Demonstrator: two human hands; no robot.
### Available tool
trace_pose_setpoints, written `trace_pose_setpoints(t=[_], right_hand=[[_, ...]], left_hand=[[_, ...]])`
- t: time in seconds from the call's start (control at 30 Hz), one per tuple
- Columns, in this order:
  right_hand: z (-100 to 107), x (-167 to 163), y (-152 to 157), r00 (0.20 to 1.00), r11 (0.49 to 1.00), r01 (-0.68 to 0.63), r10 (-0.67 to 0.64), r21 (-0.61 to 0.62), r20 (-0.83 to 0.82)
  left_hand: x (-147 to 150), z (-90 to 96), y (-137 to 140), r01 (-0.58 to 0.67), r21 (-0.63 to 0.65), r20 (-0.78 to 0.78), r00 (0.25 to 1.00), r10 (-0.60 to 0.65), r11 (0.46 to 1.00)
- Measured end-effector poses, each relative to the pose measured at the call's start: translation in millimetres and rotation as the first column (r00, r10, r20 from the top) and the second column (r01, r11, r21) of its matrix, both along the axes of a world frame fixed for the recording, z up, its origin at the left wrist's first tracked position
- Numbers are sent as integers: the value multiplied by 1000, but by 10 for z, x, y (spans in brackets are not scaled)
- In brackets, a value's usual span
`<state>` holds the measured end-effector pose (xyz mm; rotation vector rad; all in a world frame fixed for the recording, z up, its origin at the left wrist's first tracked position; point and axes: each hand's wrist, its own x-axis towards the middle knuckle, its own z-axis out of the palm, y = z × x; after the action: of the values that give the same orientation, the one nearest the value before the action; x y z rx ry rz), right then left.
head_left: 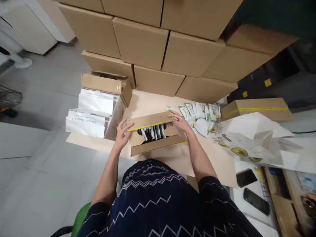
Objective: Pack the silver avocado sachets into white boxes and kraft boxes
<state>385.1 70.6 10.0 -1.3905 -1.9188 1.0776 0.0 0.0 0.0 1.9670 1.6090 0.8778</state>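
A small cardboard box [138,139] stands on the table in front of me, with its near flap folded outward. Several white sachets [155,132] stand upright inside it. A far flap edged with yellow tape [148,121] covers part of the opening. My left hand [122,134] grips this flap's left corner, fingers on top. At the flap's right end my right hand [180,121] holds the edge in the same way. Loose green and white sachets [197,111] lie beyond my right hand.
Large cardboard boxes [140,39] are stacked along the back. White printed cartons [95,113] stand at the left. To the right lie printed packaging sheets [232,140], a yellow-taped box [261,108] and two phones [256,201].
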Motion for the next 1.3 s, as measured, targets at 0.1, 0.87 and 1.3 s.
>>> trace_pose_setpoints(t=[0.1,0.87,1.3], right_hand=[[50,160,-150,985,992,-123,126,-32,120],[22,-183,-479,952,948,231,-267,-219,-149],[66,-657,342,985,988,129,-138,88,104]], left_hand=[[-159,183,-146,78,-108,-176,980,-96,991],[317,70,-397,-244,-237,297,903,309,940],[449,36,-660,-189,-421,335,877,346,887]])
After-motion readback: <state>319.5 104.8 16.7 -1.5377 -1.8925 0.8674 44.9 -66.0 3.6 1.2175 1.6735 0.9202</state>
